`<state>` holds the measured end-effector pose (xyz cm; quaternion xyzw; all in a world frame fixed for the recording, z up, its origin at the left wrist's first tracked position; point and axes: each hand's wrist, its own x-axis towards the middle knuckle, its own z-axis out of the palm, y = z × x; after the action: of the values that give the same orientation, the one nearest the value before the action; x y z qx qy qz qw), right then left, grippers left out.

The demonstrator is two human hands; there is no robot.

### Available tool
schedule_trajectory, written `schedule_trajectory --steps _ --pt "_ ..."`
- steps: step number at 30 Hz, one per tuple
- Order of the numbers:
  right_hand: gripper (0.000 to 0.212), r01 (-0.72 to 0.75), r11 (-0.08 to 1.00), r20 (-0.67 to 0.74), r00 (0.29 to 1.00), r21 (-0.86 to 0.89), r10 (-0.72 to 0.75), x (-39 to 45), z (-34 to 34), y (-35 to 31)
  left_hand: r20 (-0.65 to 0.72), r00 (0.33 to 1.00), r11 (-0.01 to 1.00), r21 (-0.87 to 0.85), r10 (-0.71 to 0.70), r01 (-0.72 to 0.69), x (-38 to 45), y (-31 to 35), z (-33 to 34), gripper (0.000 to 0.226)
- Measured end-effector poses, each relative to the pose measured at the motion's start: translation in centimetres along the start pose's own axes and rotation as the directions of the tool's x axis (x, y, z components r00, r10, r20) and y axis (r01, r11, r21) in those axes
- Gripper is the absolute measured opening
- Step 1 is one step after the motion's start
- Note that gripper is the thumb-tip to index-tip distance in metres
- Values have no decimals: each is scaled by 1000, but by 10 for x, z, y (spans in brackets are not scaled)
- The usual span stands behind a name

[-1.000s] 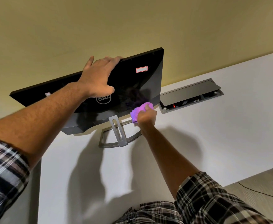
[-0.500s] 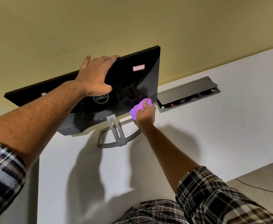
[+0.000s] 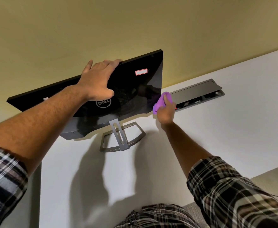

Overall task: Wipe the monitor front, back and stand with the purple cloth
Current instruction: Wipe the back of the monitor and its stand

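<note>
Wiping Monitor Back: Cloth at Lower Right Corner

Showing its glossy black back with the logo toward the camera, the monitor (image 3: 131,89) is standing on a white desk (image 3: 217,137), tilted, near the frame's centre. The purple cloth (image 3: 161,102) is sitting bunched at the panel's lower right corner, at about 4 o'clock from the logo, touching the edge. The right hand (image 3: 166,111) is gripping it, fingers curled round the wad. The left hand (image 3: 98,79) is resting at 11 o'clock from the logo, fingers close together and hooked over the top edge, thumb spread apart and lying on the back panel. The grey stand (image 3: 121,137) is sitting at 6 o'clock below the panel. An open cable box (image 3: 199,91) is lying in the desk at 3 o'clock, just behind the cloth. Plaid sleeves are covering both upper arms.
</note>
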<state>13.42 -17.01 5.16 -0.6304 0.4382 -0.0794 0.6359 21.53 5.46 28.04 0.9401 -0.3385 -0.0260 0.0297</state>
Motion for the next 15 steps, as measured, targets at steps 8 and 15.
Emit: schedule_trajectory --steps 8,15 --pt "69 140 982 -1 990 -128 -142 -51 36 3 5 1000 1000 6 -7 7 -2 1 1 109" --pt "66 285 892 256 945 -351 -201 -57 17 56 37 999 1000 -8 -4 4 1 0 -2 110"
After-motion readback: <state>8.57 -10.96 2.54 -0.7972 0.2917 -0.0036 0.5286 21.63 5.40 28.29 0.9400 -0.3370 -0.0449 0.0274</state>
